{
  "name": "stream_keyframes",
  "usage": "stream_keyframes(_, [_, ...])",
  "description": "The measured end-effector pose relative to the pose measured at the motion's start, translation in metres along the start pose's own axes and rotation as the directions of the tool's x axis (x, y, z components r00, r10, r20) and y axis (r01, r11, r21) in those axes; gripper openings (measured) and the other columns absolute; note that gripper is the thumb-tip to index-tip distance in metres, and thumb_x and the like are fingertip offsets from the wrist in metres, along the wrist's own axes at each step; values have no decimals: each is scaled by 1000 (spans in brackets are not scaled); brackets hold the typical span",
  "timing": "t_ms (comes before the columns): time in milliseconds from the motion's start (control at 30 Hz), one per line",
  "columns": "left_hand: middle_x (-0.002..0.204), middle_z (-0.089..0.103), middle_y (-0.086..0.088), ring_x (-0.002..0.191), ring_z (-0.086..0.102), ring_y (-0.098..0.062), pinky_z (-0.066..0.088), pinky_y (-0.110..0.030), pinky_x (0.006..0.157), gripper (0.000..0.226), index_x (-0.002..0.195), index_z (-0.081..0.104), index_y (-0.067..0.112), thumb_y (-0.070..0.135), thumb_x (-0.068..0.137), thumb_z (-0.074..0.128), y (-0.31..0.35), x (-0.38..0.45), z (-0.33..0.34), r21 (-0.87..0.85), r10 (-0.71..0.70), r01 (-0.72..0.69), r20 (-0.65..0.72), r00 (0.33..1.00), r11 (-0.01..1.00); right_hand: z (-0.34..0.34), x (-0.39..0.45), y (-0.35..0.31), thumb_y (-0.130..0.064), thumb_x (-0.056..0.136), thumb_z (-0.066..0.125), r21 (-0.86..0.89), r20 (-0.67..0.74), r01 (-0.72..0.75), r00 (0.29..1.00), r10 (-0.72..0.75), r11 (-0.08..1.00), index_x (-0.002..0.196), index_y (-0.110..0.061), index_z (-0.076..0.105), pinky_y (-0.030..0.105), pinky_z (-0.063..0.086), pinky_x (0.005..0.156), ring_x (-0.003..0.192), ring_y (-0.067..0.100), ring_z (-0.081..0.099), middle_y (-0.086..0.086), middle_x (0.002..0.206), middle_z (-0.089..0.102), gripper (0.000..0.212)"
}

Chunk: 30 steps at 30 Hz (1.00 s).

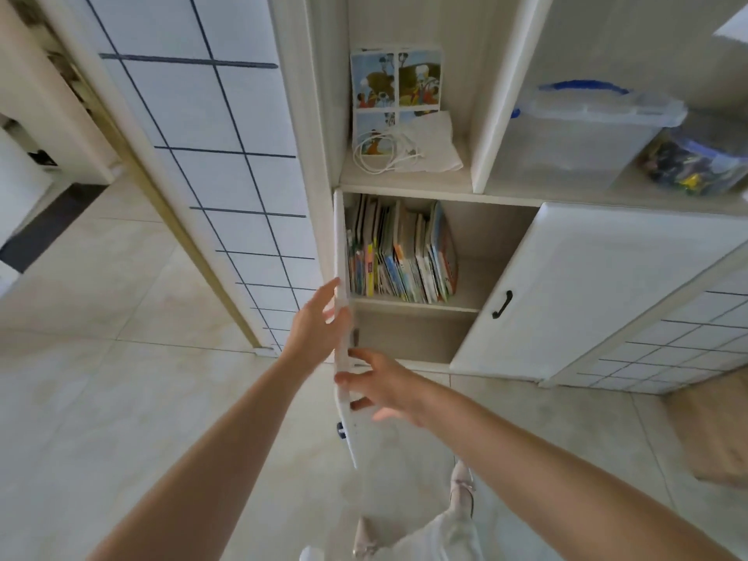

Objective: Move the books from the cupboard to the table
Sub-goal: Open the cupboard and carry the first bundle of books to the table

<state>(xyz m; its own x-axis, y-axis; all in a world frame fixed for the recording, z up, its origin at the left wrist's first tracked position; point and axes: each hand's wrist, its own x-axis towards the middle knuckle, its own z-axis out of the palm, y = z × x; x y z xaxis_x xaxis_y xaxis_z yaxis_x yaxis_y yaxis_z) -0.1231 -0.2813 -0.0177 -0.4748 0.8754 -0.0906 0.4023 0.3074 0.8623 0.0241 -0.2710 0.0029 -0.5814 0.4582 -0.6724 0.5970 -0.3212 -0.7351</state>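
1. Two hands are working the left cupboard door (339, 277), which is standing swung out edge-on towards me so the lower compartment is showing
2. I am keeping the left hand (313, 330) spread flat against the door's outer face, fingers straight, apparently to steady the door
3. I am curling the right hand (380, 384) round the door's lower edge from the inner side, fingers and thumb pinching the panel, probably to keep it out of the way
4. Books (400, 257) are standing upright in a packed row on the middle shelf (465, 305) of the cupboard, crowded against its left wall; those at the right end are leaning left
5. I am judging no book moved yet: both hands are on the door, and the table is not in view
6. Above, a picture book (394, 81) is leaning against the back wall with a white cable (376, 155) coiled before it
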Motion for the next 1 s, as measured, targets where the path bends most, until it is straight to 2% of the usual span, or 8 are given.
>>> stream_keyframes(133, [122,67,2,101,67,-15,58,-38,84,36,122,61,35,21,89,63,-13,4,-34,-25,-102,102,-10,995,995,38,13,-16,-38,88,63,48,-2,31,1000,-31,998,143,-26,30,25,51,64,98,22,68,4,127,60,65])
stream_keyframes(267, [85,76,2,83,72,-21,59,-45,79,17,83,65,38,24,77,71,-20,5,-66,15,-226,226,-5,974,974,59,24,-30,-56,86,55,-201,-7,56,998,-59,978,143,-19,31,36,52,93,106,22,63,6,130,56,72])
stream_keyframes(367, [75,75,8,79,72,-20,59,-38,80,17,82,65,33,17,80,69,-16,1,-80,100,-236,238,-27,971,966,65,28,-39,-52,88,57,-173,40,65,997,-59,983,143,-14,32,40,52,95,102,20,65,8,125,60,71])
stream_keyframes(633, [101,72,-3,93,62,-28,54,-40,82,21,104,65,22,17,85,57,-9,1,-84,282,-223,287,-237,945,916,20,38,-35,-32,92,51,-136,31,-50,998,54,990,127,-15,48,36,48,94,91,18,57,5,114,65,39])
stream_keyframes(733, [107,67,-5,91,60,-30,50,-36,70,29,111,58,24,19,83,53,0,7,-75,372,-236,351,-320,918,859,-25,41,-26,-27,94,50,-128,-33,-89,996,85,988,123,-13,51,36,48,94,93,18,57,5,114,66,32])
stream_keyframes(800, [120,62,-5,98,59,-32,46,-35,72,42,124,50,23,17,83,53,4,8,-64,464,-167,328,-355,920,823,-59,42,-19,-24,96,46,-126,-96,-130,988,119,983,110,-14,51,37,49,94,99,20,60,5,117,65,18])
stream_keyframes(867, [129,57,-6,113,53,-31,45,-41,91,50,129,48,17,11,81,57,8,12,-45,593,36,203,-366,930,779,-98,48,-11,-21,97,43,-134,-167,-171,975,148,976,106,-16,49,37,51,95,105,22,62,4,115,65,12])
stream_keyframes(1000, [123,63,-8,123,51,-30,35,-47,112,47,122,60,8,6,76,68,13,32,4,715,328,-12,-305,894,699,-170,66,1,-23,96,49,-109,-258,-226,947,192,968,118,-10,56,36,53,88,95,22,63,2,99,67,26])
